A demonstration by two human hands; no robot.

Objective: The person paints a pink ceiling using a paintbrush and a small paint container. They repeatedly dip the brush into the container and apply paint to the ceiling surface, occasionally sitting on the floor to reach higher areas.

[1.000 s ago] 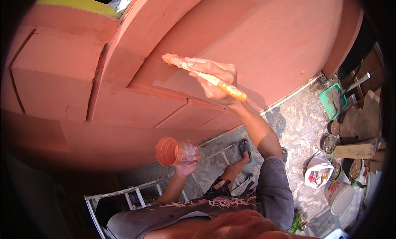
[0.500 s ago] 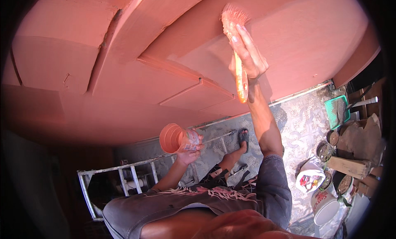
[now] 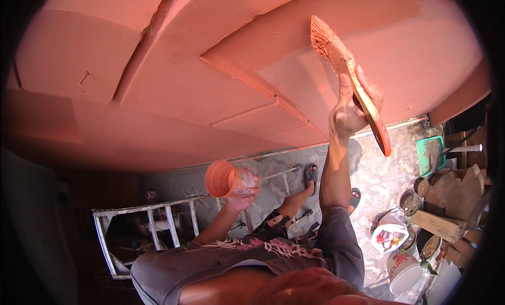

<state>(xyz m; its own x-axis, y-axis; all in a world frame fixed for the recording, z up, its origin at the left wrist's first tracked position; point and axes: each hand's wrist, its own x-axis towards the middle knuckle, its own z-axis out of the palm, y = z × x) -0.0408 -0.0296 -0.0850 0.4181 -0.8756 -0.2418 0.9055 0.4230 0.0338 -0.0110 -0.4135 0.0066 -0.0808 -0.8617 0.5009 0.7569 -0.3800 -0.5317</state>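
**Brush raised to the red wall, paint cup held low**

Your right hand (image 3: 351, 111) sits at about two o'clock in the view, fingers wrapped tight around the handle of a wide paintbrush (image 3: 347, 73). The brush runs on a slant: its pale bristles point up toward twelve o'clock and meet the painted wall (image 3: 210, 89), while the orange-stained handle end sticks out below your palm toward four o'clock. The wall itself fills the upper half of the view in a terracotta red, with raised panel edges crossing it from ten o'clock down toward the centre.

Your left hand (image 3: 239, 192) is lower, just left of centre at about seven o'clock from the brush, closed around a small clear plastic cup (image 3: 227, 178) coated inside with the same orange-red paint. The cup lies tipped on its side with its open mouth facing nine o'clock. The two hands are well apart.

Below the cup, at eight o'clock, you can see the pale rungs of a ladder (image 3: 152, 221). One sandalled foot (image 3: 310, 174) shows on the patterned floor near the centre. Off at four o'clock stand a white paint bucket (image 3: 402, 268), a few tins, wooden blocks and a green tray (image 3: 430, 155).
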